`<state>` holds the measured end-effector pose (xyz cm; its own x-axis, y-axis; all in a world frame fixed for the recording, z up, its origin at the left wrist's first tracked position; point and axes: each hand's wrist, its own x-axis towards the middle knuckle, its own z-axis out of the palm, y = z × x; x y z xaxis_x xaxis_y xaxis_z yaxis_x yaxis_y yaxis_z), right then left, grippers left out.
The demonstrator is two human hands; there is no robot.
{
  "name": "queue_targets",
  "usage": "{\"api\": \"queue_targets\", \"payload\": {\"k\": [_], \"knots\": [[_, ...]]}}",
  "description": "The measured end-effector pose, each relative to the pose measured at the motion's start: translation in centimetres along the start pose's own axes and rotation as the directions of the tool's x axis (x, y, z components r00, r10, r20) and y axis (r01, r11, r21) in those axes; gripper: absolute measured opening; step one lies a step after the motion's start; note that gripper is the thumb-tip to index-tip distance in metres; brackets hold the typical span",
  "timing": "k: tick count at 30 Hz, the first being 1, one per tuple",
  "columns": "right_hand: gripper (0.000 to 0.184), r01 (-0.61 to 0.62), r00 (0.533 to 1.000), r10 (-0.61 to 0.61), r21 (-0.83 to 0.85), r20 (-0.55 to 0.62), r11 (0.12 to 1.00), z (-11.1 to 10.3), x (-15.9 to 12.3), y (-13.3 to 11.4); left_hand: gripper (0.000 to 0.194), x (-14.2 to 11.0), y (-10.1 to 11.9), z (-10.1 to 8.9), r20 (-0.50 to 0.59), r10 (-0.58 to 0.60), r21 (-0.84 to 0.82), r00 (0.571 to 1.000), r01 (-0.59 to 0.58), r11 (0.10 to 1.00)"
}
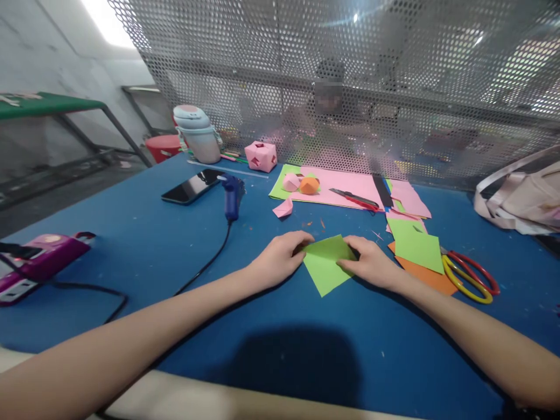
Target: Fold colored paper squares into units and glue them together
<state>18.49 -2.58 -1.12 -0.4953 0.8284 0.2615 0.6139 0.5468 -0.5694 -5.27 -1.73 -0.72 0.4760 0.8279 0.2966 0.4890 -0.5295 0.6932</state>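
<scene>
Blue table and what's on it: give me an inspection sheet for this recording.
Surface: blue table, small paper scraps
Job's things: green sheet held; loose squares, scissors, red-handled cutter, glue gun
Clutter: phone, lidded container, pink folded cube, bag at the edge
Hands: left and right both grip the green sheet
Cables: black, from glue gun; another by purple power strip
Surroundings: perforated metal screen, person behind it

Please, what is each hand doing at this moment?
Left hand: closed on the left corner of the green paper square.
Right hand: closed on the right side of the same square.
</scene>
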Motion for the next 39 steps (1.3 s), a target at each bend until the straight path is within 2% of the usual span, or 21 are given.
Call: {"api": "queue_targets", "payload": {"k": [4, 9, 12, 17, 20, 25, 29, 31, 34, 36, 39], "knots": [[0.013, 0.211, 0.978, -0.205, -0.248, 0.05, 0.945, 0.3, -0.3, 0.2, 0.026, 0.1, -0.9, -0.3, 0.093, 0.124, 0.237, 0.988, -0.143, 0.961], [0.022, 0.399, 0.917, -0.361, -0.366, 0.172, 0.84, 0.1, -0.6, -0.4, 0.022, 0.2, -1.5, -0.7, 0.188, 0.202, 0.365, 0.961, -0.259, 0.894], [0.026, 0.463, 0.884, -0.381, -0.406, 0.27, 0.788, -0.3, -0.8, -1.2, 0.026, 0.2, -1.5, -1.0, 0.239, 0.232, 0.415, 0.943, -0.316, 0.853], [0.026, 0.481, 0.868, -0.329, -0.467, 0.373, 0.742, -0.9, -1.2, -2.8, 0.029, -0.1, -1.1, -1.2, 0.294, 0.233, 0.46, 0.927, -0.35, 0.816], [0.027, 0.485, 0.866, -0.311, -0.501, 0.393, 0.717, -0.8, -1.3, -3.4, 0.03, -0.4, -0.7, -0.8, 0.286, 0.266, 0.36, 0.921, -0.361, 0.861], [0.033, 0.47, 0.877, -0.322, -0.5, 0.357, 0.727, -0.3, -1.1, -3.5, 0.033, -1.1, -0.1, 0.0, 0.277, 0.312, 0.004, 0.909, -0.326, 0.945], [0.03, 0.5, 0.86, -0.344, -0.487, 0.377, 0.716, -0.2, -1.1, -3.1, 0.028, -1.2, 0.1, 0.2, 0.274, 0.265, -0.075, 0.924, -0.254, 0.964], [0.025, 0.502, 0.859, -0.332, -0.514, 0.39, 0.696, -0.5, -1.1, -3.0, 0.025, -1.1, 0.2, 0.0, 0.294, 0.245, -0.007, 0.924, -0.254, 0.967], [0.017, 0.476, 0.874, -0.276, -0.59, 0.401, 0.652, -0.9, -1.3, -3.1, 0.021, -1.0, 0.9, -0.6, 0.375, 0.213, 0.196, 0.902, -0.301, 0.933], [0.016, 0.461, 0.882, -0.235, -0.641, 0.409, 0.614, -1.1, -1.4, -3.3, 0.019, -1.0, 1.4, -1.0, 0.456, 0.169, 0.369, 0.874, -0.358, 0.858], [0.019, 0.44, 0.889, -0.167, -0.699, 0.426, 0.564, -1.2, -1.5, -3.5, 0.017, -1.0, 1.9, -1.5, 0.531, 0.091, 0.569, 0.842, -0.434, 0.699]]}}
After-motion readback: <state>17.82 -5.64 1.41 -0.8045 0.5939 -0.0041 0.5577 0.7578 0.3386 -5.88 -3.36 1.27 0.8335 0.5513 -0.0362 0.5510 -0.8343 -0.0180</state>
